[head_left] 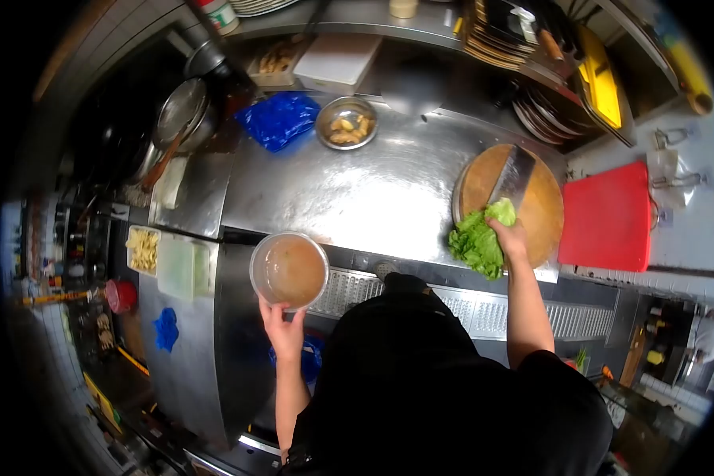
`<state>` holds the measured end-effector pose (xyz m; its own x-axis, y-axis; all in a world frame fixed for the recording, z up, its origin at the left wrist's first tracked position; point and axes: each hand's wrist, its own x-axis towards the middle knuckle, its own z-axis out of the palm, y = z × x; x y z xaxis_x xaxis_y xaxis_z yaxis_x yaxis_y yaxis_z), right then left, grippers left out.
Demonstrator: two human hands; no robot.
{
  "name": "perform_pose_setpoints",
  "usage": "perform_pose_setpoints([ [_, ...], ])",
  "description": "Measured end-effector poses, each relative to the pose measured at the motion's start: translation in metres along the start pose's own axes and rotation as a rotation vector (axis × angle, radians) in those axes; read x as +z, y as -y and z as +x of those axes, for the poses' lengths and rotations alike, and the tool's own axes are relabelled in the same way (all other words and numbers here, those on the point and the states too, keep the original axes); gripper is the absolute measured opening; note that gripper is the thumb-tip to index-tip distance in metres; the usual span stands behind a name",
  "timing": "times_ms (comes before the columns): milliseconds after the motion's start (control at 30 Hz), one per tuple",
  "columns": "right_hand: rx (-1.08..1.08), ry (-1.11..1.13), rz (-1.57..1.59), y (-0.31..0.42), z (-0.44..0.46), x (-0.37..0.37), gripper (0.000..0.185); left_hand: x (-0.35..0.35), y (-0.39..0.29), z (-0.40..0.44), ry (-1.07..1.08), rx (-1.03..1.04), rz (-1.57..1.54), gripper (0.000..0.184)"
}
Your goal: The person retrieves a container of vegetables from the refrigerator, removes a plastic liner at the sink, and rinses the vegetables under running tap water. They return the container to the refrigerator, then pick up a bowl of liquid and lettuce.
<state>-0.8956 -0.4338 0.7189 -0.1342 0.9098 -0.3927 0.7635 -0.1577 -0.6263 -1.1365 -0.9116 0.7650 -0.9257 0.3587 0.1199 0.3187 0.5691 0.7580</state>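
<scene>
My left hand (282, 327) grips the lower edge of a round clear plastic tub (292, 271), held in front of the counter's edge with cloudy brownish liquid inside. On the other side, my right hand (511, 240) is closed on a bunch of green lettuce (480, 240). The lettuce hangs over the near left rim of a round wooden chopping board (543, 202). A cleaver (512, 176) with a broad blade lies on that board, just beyond the lettuce. Its handle is hidden, apparently behind the leaves.
On the steel counter (333, 202) are a metal bowl (347, 123) with yellowish pieces and a blue plastic bag (278, 120). A red cutting board (605, 218) lies right of the chopping board. At left stand a tray of pale pieces (143, 250) and a lidded container (184, 268).
</scene>
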Motion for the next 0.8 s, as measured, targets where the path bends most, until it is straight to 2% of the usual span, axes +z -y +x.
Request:
perform_pose_setpoints([
  [200, -0.073, 0.000, 0.096, -0.038, 0.013, 0.010, 0.077, 0.001, 0.018, -0.015, -0.042, -0.066, 0.005, 0.034],
  [300, -0.028, -0.029, 0.041, -0.010, -0.027, -0.005, 0.074, -0.003, 0.010, -0.019, -0.069, -0.030, 0.012, 0.034],
  [400, -0.005, -0.084, 0.014, -0.029, -0.027, 0.002, 0.069, -0.003, 0.023, -0.025, -0.072, -0.043, 0.018, 0.035],
  [500, 0.032, -0.082, 0.050, -0.017, -0.061, -0.006, 0.065, -0.009, 0.027, -0.029, -0.056, -0.024, -0.024, 0.034],
  [633, 0.082, -0.101, 0.165, -0.059, -0.069, 0.006, 0.061, -0.017, 0.039, -0.034, -0.030, -0.009, 0.031, 0.032],
  [667, 0.081, -0.091, 0.279, -0.068, -0.072, 0.010, 0.067, -0.018, 0.047, -0.036, -0.011, -0.028, 0.014, 0.031],
  [800, 0.129, -0.214, 0.253, -0.069, -0.090, 0.019, 0.081, -0.022, 0.054, -0.038, 0.020, -0.017, 0.020, 0.032],
])
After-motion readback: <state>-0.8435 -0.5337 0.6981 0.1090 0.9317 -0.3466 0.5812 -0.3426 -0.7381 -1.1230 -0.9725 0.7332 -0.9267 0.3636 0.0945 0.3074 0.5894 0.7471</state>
